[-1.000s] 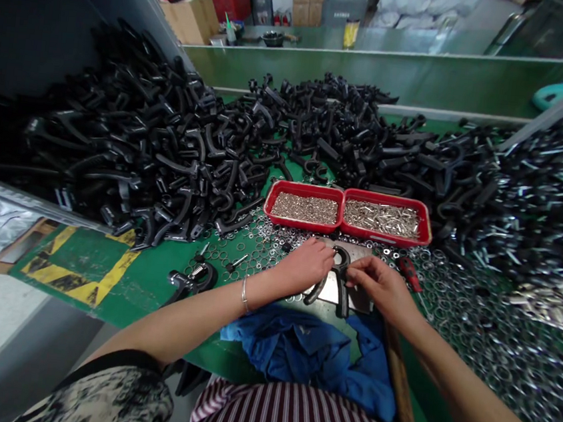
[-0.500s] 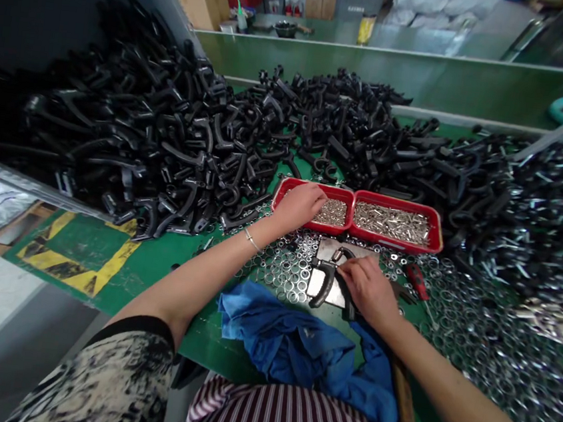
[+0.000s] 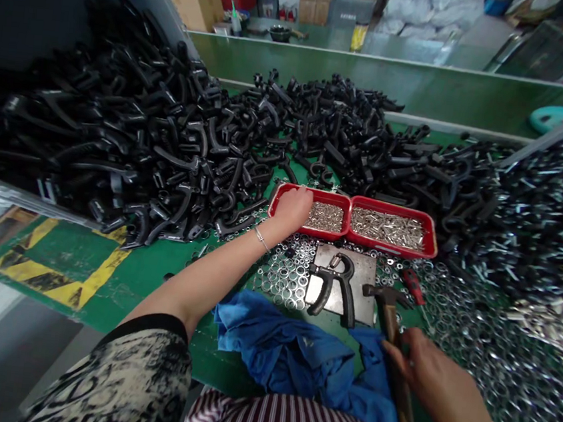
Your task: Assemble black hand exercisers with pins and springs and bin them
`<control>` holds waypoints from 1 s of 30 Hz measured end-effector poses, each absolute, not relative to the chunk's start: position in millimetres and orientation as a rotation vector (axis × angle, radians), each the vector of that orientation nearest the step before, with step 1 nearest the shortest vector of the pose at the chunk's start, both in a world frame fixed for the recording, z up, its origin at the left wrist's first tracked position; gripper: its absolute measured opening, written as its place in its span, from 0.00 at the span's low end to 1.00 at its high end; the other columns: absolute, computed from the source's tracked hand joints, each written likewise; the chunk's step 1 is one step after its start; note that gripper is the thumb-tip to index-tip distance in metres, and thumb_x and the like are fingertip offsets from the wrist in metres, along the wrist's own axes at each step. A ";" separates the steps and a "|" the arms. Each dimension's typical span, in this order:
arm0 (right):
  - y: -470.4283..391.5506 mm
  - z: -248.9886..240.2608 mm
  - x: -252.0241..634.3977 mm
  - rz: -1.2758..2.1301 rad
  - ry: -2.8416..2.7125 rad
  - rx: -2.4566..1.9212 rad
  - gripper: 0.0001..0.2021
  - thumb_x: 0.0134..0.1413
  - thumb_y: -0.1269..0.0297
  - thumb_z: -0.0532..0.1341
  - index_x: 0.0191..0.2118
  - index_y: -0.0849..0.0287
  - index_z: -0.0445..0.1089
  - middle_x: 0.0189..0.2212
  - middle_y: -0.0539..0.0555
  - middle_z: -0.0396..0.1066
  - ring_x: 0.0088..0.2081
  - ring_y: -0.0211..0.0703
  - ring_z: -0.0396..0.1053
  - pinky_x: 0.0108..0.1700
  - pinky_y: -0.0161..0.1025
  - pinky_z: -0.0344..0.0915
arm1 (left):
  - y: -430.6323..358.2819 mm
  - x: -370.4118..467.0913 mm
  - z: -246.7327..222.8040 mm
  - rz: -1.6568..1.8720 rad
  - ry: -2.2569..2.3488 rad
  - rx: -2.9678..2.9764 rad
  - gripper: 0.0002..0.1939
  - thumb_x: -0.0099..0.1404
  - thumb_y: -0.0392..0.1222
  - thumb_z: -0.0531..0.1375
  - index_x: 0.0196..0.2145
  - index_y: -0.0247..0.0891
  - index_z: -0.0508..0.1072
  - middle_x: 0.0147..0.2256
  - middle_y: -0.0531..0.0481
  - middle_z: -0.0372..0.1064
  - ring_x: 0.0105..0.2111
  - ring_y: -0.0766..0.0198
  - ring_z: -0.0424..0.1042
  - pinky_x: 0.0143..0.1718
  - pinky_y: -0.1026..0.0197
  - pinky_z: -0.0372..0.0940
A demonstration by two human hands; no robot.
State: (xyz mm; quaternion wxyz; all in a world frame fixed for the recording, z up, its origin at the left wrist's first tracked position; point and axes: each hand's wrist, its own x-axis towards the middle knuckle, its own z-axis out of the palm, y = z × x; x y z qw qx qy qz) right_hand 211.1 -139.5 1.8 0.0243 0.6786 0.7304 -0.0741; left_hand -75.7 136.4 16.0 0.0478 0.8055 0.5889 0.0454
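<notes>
A black hand grip with a spring (image 3: pixel 328 280) lies on a flat metal plate (image 3: pixel 366 268), untouched by either hand. Over the left end of the left red tray (image 3: pixel 344 231), which holds tiny metal parts, is my left hand (image 3: pixel 294 207), its fingers bent down and their tips hidden. At the right, my right hand (image 3: pixel 414 359) has its thumb and fingers at the wooden handle of a hammer (image 3: pixel 389 316); whether they are closed round it is unclear. The hammer's head rests by the plate's right edge.
Black handle parts (image 3: pixel 191 154) are heaped at the left and back. Small pins fill the right red tray (image 3: pixel 430 237). Loose rings (image 3: pixel 282 278), a red screwdriver (image 3: pixel 413 285) and a blue cloth (image 3: pixel 287 346) surround the plate. Metal pieces (image 3: pixel 551 226) are piled at the right.
My right hand has left the black hand grip and moved down and right to the hammer handle. My left hand remains over the left tray, its fingers lower and more bent.
</notes>
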 end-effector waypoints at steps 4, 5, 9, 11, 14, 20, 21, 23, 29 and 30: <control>-156.2 -6.9 211.4 -0.633 1.924 2.275 0.16 0.63 0.46 0.52 0.38 0.55 0.60 0.24 0.56 0.74 0.27 0.56 0.75 0.26 0.42 0.63 | 134.3 -70.2 20.0 0.061 1.938 2.393 0.16 0.67 0.27 0.50 0.45 0.21 0.76 0.43 0.26 0.73 0.46 0.47 0.76 0.46 0.53 0.70; -154.1 -4.6 211.8 -0.709 1.933 2.360 0.16 0.62 0.46 0.52 0.39 0.55 0.60 0.27 0.57 0.75 0.28 0.55 0.76 0.29 0.43 0.65 | 134.2 -69.6 20.5 0.044 1.940 2.385 0.15 0.66 0.27 0.51 0.42 0.21 0.77 0.41 0.27 0.74 0.44 0.47 0.76 0.44 0.53 0.70; -142.5 19.0 212.9 -0.963 2.153 2.579 0.19 0.60 0.46 0.55 0.48 0.55 0.58 0.36 0.58 0.75 0.34 0.50 0.76 0.36 0.43 0.69 | 132.7 -70.5 20.4 0.080 1.930 2.415 0.14 0.66 0.27 0.52 0.43 0.22 0.76 0.41 0.28 0.75 0.44 0.49 0.76 0.45 0.54 0.70; -137.8 33.4 208.7 -1.143 2.252 2.444 0.18 0.62 0.47 0.54 0.48 0.55 0.60 0.33 0.54 0.74 0.32 0.47 0.74 0.35 0.41 0.69 | 131.1 -71.9 20.7 0.136 1.927 2.448 0.16 0.68 0.27 0.50 0.47 0.22 0.74 0.44 0.28 0.73 0.46 0.50 0.75 0.46 0.54 0.69; -130.6 51.6 195.8 -1.284 2.310 2.215 0.15 0.67 0.49 0.49 0.40 0.54 0.63 0.25 0.49 0.70 0.27 0.43 0.70 0.31 0.37 0.66 | 125.0 -74.7 24.2 0.232 1.920 2.496 0.15 0.70 0.31 0.49 0.48 0.26 0.72 0.45 0.31 0.72 0.47 0.50 0.73 0.49 0.52 0.66; -105.0 56.6 171.4 -1.034 2.401 2.236 0.17 0.68 0.49 0.45 0.39 0.54 0.63 0.26 0.52 0.70 0.28 0.46 0.70 0.31 0.39 0.63 | 74.3 -77.8 37.8 0.856 1.561 2.509 0.10 0.72 0.41 0.52 0.40 0.36 0.71 0.41 0.45 0.72 0.44 0.58 0.69 0.51 0.55 0.62; -100.4 54.4 170.0 -1.040 2.370 2.190 0.17 0.67 0.49 0.46 0.37 0.54 0.63 0.25 0.52 0.70 0.27 0.46 0.70 0.31 0.39 0.63 | 62.4 -78.3 38.8 0.871 1.492 2.468 0.09 0.72 0.41 0.53 0.39 0.37 0.71 0.40 0.46 0.72 0.43 0.59 0.69 0.50 0.56 0.62; -94.6 50.9 170.0 -1.162 2.321 2.097 0.18 0.68 0.48 0.45 0.34 0.53 0.62 0.22 0.50 0.68 0.25 0.45 0.69 0.30 0.38 0.63 | 41.3 -80.3 38.4 0.844 1.414 2.352 0.09 0.71 0.42 0.53 0.37 0.38 0.71 0.37 0.48 0.72 0.40 0.61 0.69 0.47 0.58 0.63; -94.4 40.0 180.2 -1.151 2.370 2.262 0.20 0.67 0.46 0.45 0.34 0.53 0.63 0.23 0.51 0.68 0.26 0.45 0.68 0.30 0.39 0.62 | 25.2 -77.9 24.1 0.740 1.310 2.003 0.07 0.68 0.40 0.57 0.35 0.38 0.74 0.35 0.50 0.75 0.36 0.64 0.71 0.41 0.60 0.65; -93.2 36.4 182.3 -1.163 2.336 2.245 0.20 0.66 0.45 0.47 0.33 0.53 0.62 0.22 0.51 0.67 0.25 0.45 0.67 0.30 0.39 0.61 | 27.9 -73.5 21.1 0.714 1.290 1.987 0.06 0.67 0.40 0.58 0.35 0.38 0.74 0.35 0.50 0.75 0.36 0.63 0.72 0.41 0.60 0.65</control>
